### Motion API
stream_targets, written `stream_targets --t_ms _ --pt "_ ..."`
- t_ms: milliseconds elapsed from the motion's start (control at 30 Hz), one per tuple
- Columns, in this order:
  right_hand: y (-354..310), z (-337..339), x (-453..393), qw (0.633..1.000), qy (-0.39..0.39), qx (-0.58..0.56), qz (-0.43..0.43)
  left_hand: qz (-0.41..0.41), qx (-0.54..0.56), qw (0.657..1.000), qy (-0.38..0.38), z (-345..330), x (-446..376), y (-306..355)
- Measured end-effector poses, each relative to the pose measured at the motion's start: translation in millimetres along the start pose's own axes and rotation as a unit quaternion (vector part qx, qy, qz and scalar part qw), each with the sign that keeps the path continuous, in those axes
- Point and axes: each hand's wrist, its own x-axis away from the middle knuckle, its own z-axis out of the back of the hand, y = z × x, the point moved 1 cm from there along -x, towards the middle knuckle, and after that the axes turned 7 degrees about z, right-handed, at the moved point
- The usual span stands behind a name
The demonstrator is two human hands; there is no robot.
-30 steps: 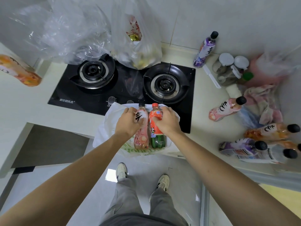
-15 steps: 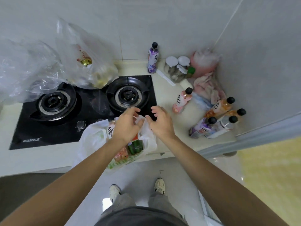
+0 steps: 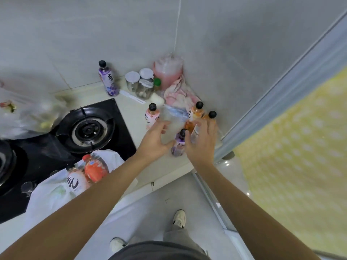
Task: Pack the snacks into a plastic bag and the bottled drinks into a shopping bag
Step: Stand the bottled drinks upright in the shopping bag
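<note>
Two bottles lie in the white shopping bag [image 3: 56, 192] on the table [image 3: 131, 109]. Both hands, left [image 3: 154, 141] and right [image 3: 201, 145], reach spread and released over the remaining bottles [image 3: 179, 145]; contact appears absent. Several remain unpacked.

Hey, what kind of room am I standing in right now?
Most likely a home kitchen: a black gas stove set into a pale countertop, tiled walls, and lidded glass jars in the corner.
</note>
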Motion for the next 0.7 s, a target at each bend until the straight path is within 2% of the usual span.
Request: stream_targets --t_ms 67,167,300,433,567,700 --pt "29.0 2.2 -3.8 0.999 0.0 0.0 -0.049 0.01 0.004 1.0 -0.022 -22.2 -7.8 6.6" --pt "66.1 -3.0 -10.3 0.994 -0.044 0.0 -0.1 0.015 -0.004 0.999 -0.034 -49.7 -18.1 7.3" --pt "96.2 -14.6 -18.9 0.989 -0.093 -0.045 -0.101 0.044 -0.019 0.999 -0.006 -75.0 -30.1 6.3" --pt "113.6 -27.6 -22.4 0.989 -0.11 -0.048 -0.084 0.081 -0.036 0.996 0.014 -91.5 -36.9 1.4" --pt "122.8 -34.6 -22.2 0.99 -0.112 -0.055 -0.066 0.137 0.005 0.99 0.035 -101.9 -35.7 -10.9" --pt "125.5 -34.5 -17.4 0.985 -0.145 -0.052 -0.073 0.139 0.027 0.988 0.054 -105.3 -30.7 -12.5"
